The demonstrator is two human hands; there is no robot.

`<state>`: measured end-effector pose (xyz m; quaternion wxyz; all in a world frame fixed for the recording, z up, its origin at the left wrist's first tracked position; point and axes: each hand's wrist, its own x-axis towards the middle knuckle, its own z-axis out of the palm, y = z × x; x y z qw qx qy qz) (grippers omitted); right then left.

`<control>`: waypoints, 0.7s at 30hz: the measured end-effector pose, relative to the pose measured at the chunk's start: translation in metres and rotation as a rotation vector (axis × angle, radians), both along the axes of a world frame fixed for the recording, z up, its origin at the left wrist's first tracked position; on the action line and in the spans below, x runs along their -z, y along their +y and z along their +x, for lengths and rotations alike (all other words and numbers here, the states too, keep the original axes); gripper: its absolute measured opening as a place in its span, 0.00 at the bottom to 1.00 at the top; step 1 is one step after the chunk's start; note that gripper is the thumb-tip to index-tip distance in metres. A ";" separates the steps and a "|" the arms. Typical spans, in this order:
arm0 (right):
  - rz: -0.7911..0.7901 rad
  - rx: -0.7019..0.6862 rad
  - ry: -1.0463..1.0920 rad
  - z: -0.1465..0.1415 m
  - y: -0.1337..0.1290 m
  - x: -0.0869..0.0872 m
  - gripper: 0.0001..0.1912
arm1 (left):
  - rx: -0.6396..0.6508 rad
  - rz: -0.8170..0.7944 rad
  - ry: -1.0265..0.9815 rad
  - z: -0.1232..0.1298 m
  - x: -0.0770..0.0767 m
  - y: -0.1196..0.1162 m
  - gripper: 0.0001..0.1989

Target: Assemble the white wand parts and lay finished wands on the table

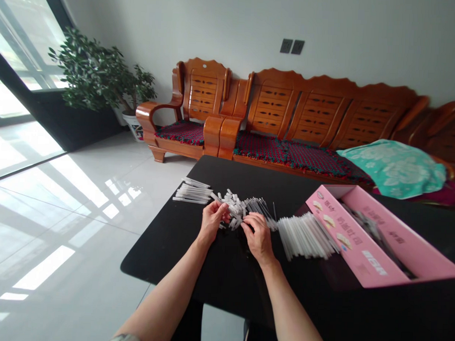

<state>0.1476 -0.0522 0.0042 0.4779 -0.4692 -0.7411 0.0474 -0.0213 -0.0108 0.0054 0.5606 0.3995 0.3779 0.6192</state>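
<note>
My left hand (212, 220) and my right hand (257, 236) are close together over a loose heap of short white plastic pieces (231, 208) on a black table (165, 248). The fingers of both hands touch the heap, but what they grip is hidden. Left of the heap lies a bundle of white plastic sticks (192, 191). Thin dark sticks (258, 207) stand out just beyond my right hand. To its right, a long row of white sticks (303, 235) lies side by side. A pink cardboard box (374, 240) sits open at the right, its contents dark and unclear.
A wooden sofa with red woven cushions (289, 108) stands just beyond the table, with a teal floral towel (393, 169) on it. A potted plant (99, 81) stands by the window. The table's near-left edge drops to a glossy tile floor (79, 245).
</note>
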 end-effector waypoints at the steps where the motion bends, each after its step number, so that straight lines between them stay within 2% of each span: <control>1: 0.003 -0.006 -0.006 0.001 0.000 0.000 0.03 | -0.004 0.000 -0.002 0.000 0.000 0.000 0.18; 8: 0.036 0.073 -0.062 0.006 0.001 0.004 0.03 | -0.122 -0.024 -0.060 -0.005 0.006 0.005 0.19; 12: 0.044 0.097 -0.089 0.005 0.001 0.006 0.01 | -0.100 -0.037 -0.050 -0.005 0.005 0.005 0.19; 21: 0.048 0.014 -0.051 0.000 0.000 0.000 0.08 | 0.013 -0.003 0.016 -0.001 0.001 0.000 0.18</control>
